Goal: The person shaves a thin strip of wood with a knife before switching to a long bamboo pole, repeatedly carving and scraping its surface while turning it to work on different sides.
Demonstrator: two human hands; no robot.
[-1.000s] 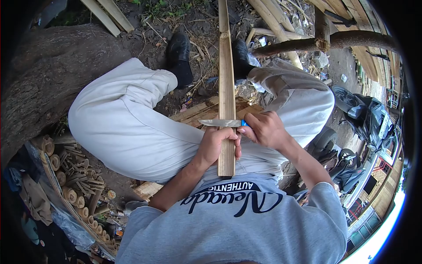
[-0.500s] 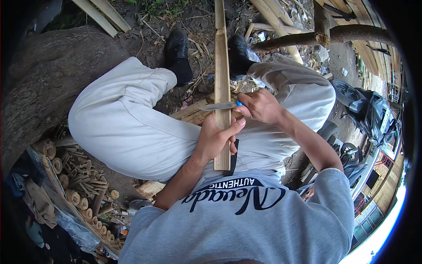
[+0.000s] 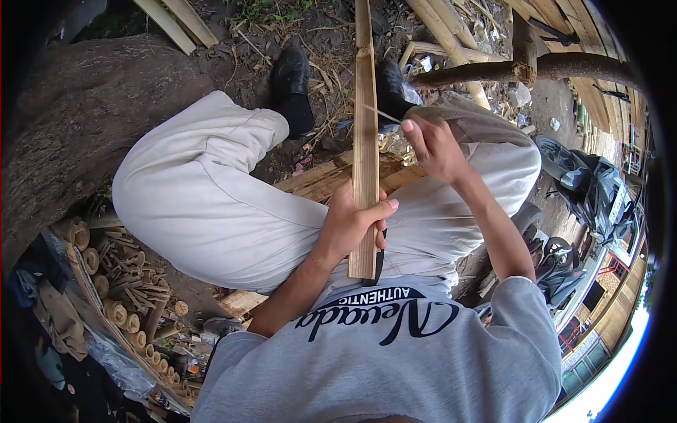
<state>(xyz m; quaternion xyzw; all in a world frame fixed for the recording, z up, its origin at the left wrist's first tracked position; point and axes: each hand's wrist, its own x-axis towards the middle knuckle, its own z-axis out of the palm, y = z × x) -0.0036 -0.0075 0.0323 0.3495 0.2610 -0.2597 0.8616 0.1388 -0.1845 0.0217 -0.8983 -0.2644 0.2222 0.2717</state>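
A long split bamboo slat (image 3: 366, 141) runs from my lap out past my feet, its pale grooved inner face turned up. My left hand (image 3: 352, 222) is closed round it near the close end, with the thumb lying across the top. My right hand (image 3: 437, 148) grips a knife, its handle hidden in the fist. The thin knife blade (image 3: 384, 114) points left and overlaps the slat in this view, farther out near my shoe.
Bamboo stubs (image 3: 116, 310) are piled at lower left beside a large brown rock-like mass (image 3: 106, 134). Boards (image 3: 317, 180) lie between my legs. A branch (image 3: 578, 67) and bamboo poles (image 3: 451, 42) stand upper right, and a motorcycle (image 3: 592, 183) is parked at right.
My right hand has moved the knife outward along the slat, away from my left hand, and the blade has turned. My left hand keeps its hold near the close end.
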